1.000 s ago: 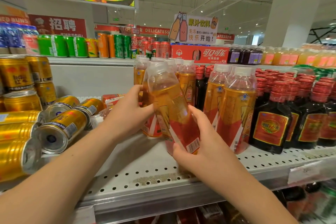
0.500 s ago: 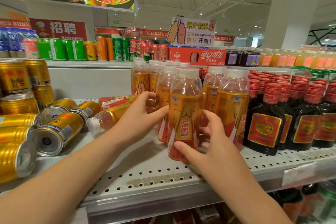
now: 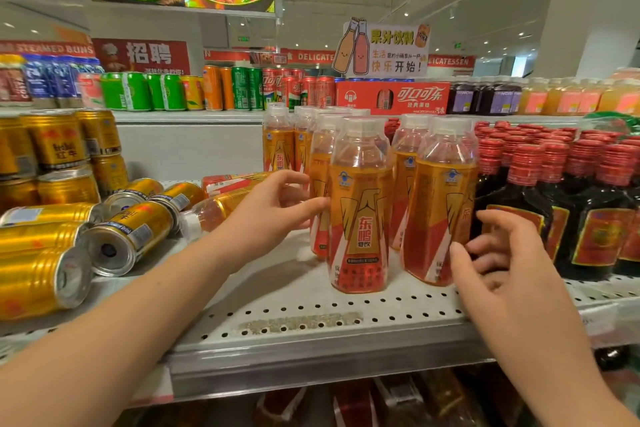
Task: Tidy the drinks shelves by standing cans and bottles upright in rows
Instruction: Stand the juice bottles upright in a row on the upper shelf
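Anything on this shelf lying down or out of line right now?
Yes. Several gold metal drink cans lie on their sides at the left of the white perforated shelf, and a clear plastic bottle with an orange label lies flat beside them, behind the left hand.

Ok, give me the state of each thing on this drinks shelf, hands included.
front orange bottle, upright, free of any grip
fallen orange bottle, lying on its side
front gold cans, lying on their sides
dark bottles, upright in rows
left hand, open, touching front orange bottle
right hand, open, holding nothing
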Motion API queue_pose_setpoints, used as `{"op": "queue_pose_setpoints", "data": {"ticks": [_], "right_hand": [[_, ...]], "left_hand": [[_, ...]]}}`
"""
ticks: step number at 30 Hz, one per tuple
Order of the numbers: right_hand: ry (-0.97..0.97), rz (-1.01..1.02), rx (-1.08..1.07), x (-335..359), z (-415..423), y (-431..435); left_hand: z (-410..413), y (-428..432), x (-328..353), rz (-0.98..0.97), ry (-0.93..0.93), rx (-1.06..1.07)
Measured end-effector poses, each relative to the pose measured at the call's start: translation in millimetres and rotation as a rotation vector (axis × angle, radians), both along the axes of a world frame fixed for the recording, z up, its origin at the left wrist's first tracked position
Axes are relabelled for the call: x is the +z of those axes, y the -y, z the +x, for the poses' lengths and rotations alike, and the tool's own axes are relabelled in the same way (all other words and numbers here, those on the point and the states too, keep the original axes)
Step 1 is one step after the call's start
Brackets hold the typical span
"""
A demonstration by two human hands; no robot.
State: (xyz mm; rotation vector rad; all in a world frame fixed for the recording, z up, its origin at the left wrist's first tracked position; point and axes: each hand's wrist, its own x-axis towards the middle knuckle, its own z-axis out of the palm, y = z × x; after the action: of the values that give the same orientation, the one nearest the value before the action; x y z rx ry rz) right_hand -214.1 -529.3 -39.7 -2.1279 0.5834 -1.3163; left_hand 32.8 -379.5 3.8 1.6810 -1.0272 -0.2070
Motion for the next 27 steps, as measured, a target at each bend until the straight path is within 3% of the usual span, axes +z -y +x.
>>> {"op": "queue_pose_setpoints", "data": {"ticks": [7, 12, 19, 27], "right_hand": [[-0.226, -0.091, -0.044, 4, 4, 18], [-0.136, -0.030, -0.037, 7, 7, 25], [-0.279, 0.097, 0.143, 27, 27, 32], [-0.453, 0.158, 0.194, 33, 52, 39]], "left_hand": [[-21, -10, 0, -0.003, -0.080, -0.068], [-58, -16, -18, 0.107, 0.080, -0.059], [-63, -12, -18, 0.073, 0.132, 0.053], [-60, -13, -20, 0.076, 0.157, 0.048]]}}
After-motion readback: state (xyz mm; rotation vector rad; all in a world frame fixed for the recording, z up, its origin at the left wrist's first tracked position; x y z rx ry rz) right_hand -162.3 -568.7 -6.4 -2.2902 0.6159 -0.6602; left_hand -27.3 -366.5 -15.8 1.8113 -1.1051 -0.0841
